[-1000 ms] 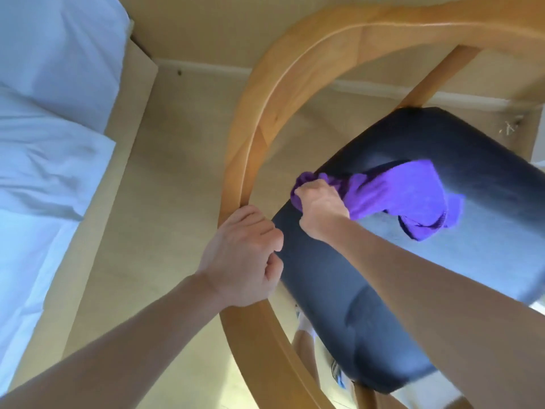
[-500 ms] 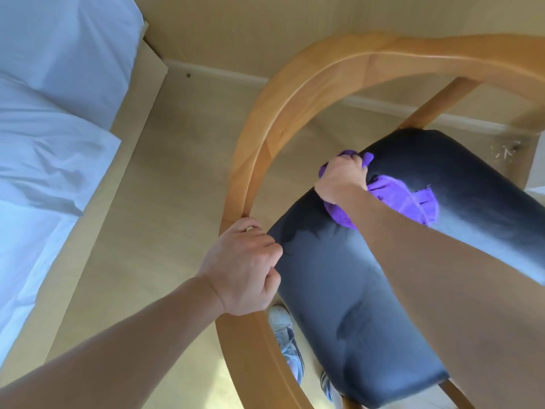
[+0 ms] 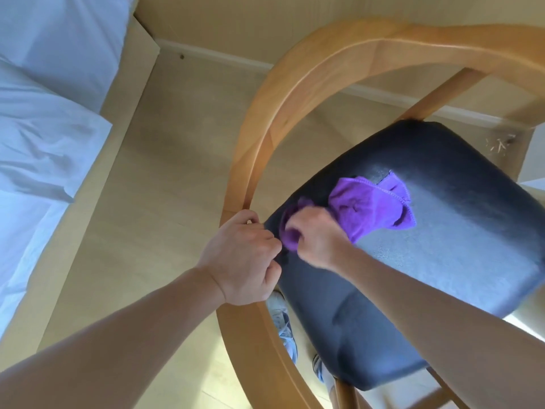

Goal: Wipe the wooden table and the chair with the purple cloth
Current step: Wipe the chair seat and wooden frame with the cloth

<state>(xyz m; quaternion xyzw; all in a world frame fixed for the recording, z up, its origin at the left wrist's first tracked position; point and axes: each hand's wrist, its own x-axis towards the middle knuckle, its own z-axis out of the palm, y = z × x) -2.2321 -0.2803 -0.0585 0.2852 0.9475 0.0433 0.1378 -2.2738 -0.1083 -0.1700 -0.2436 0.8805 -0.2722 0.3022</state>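
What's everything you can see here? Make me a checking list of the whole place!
Surface: dark chair seat, cushioned, sheen on its right part.
Job's things: purple cloth bunched on the seat; curved wooden chair frame; the table cannot be told apart.
Clutter: small debris on the floor by the far chair leg.
Grippers: right hand grips the cloth; left hand grips the frame.
Cables: nothing seen.
Surroundings: bed with white sheets, pale floor, baseboard, shoes under the seat.
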